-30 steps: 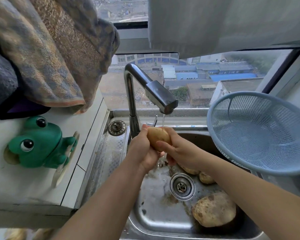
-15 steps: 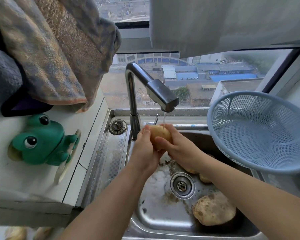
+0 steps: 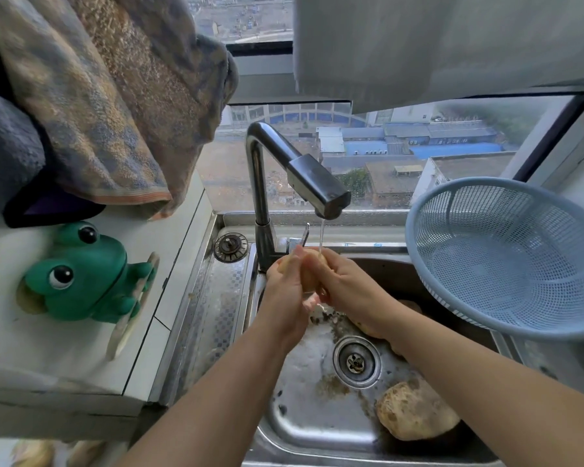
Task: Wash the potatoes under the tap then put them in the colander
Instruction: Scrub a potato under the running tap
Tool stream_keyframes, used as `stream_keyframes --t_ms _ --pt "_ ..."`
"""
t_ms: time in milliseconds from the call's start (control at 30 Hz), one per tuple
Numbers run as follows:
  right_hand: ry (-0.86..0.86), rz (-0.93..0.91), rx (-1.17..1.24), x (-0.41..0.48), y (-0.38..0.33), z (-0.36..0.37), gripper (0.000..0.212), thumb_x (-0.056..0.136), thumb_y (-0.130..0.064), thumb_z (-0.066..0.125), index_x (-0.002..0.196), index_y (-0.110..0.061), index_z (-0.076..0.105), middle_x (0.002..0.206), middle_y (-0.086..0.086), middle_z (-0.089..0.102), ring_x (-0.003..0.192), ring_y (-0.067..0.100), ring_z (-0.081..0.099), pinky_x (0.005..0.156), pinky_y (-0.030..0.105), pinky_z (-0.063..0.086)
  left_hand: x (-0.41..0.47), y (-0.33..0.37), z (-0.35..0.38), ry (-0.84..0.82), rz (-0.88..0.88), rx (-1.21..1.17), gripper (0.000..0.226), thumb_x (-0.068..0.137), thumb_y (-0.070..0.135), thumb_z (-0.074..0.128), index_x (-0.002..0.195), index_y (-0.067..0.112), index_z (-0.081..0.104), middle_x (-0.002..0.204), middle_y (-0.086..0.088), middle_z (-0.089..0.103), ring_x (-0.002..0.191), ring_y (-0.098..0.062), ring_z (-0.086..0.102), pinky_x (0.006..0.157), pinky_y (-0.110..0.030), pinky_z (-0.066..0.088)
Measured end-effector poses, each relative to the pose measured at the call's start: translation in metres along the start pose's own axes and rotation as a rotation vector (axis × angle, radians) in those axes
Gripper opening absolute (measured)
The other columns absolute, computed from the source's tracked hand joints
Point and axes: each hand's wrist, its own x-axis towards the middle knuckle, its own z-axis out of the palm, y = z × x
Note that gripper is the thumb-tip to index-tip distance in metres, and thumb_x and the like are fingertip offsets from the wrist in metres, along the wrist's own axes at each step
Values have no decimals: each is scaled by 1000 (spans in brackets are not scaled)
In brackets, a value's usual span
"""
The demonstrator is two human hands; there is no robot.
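Soft grey daylight from window [image 3: 418, 156] at 12 o'clock; no hard shadows. Dull glare on sink [image 3: 300, 423] steel at 6. Wide-angle bending at edges; frog [image 3: 81, 274] at 9 and towel [image 3: 98, 96] at 10 smeared. Left hand [image 3: 284, 291] slightly motion-blurred.

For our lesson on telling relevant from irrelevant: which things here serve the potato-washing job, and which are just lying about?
Job: pale potato gripped by left hand and right hand; bent steel tap, running; steel sink; muddy brown potato by the drain; round blue plastic mesh colander.

Lying about: green toy frog; patterned brown-blue hanging towel; round metal sink plug on the ledge.
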Motion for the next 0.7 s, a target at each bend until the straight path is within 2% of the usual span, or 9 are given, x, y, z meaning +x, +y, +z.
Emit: stream_keyframes --t_ms 67,133,200,300,367,433,533,633,700 --pt "-109 25 30 -1 4 -4 52 95 -45 44 141 -19 42 75 8 58 54 8 52 49 18 41 2 5 -1 36 -15 -21 38 99 36 47 119 4 53 93 -18 60 75 -25 57 61 -33 45" --pt "-185 36 58 -2 6 -8 49 100 -30 43 147 -25 27 77 12 57 53 10 53 49 20 43 4 11 0 76 -98 -64 39 99 38 47 121 6 52 87 -17 61 69 -25 57 57 -32 48" --pt "-199 14 -71 -3 4 -12 53 100 -28 45 148 -31 22 76 4 60 55 9 55 54 21 45 4 14 1 66 -184 -88 40 100 41 44 118 7 56 88 -17 64 74 -26 61 65 -32 51" --pt "-120 -65 -396 -2 1 -14 49 99 -38 46 145 -32 31 90 1 67 72 9 61 69 21 48 -1 15 5 69 -233 -147 41 102 42 39 112 9 60 92 -19 66 85 -27 64 92 -40 49" --pt "-22 -84 -411 -2 1 -10 44 97 -45 47 138 -30 41 104 8 69 91 20 65 85 35 51 -2 11 9 69 -228 -148 40 102 42 37 112 11 61 103 -17 65 101 -29 62 104 -46 44" --pt "83 -83 -360 1 1 -5 38 97 -49 45 127 -27 49 104 9 69 94 24 65 85 44 52 -1 7 12 65 -209 -97 37 103 41 34 110 16 61 105 -14 65 109 -30 59 105 -50 42" --pt "37 -84 -359 4 3 -5 41 97 -46 45 131 -24 49 103 6 69 93 21 64 86 37 51 -1 9 9 77 -244 -79 35 104 40 34 110 16 60 102 -14 65 100 -27 60 96 -43 46" --pt "-165 -111 -370 2 4 -16 47 95 -36 55 140 -32 40 82 -5 63 72 7 59 71 21 48 -1 18 1 90 -329 -83 39 103 39 36 100 8 60 85 -18 68 83 -27 62 99 -40 44" --pt "-216 -145 -457 1 4 -22 56 92 -33 62 142 -36 37 78 -10 61 66 0 56 67 16 45 -1 21 -2 79 -382 -83 44 103 41 35 98 4 60 80 -19 69 81 -28 61 95 -39 47"
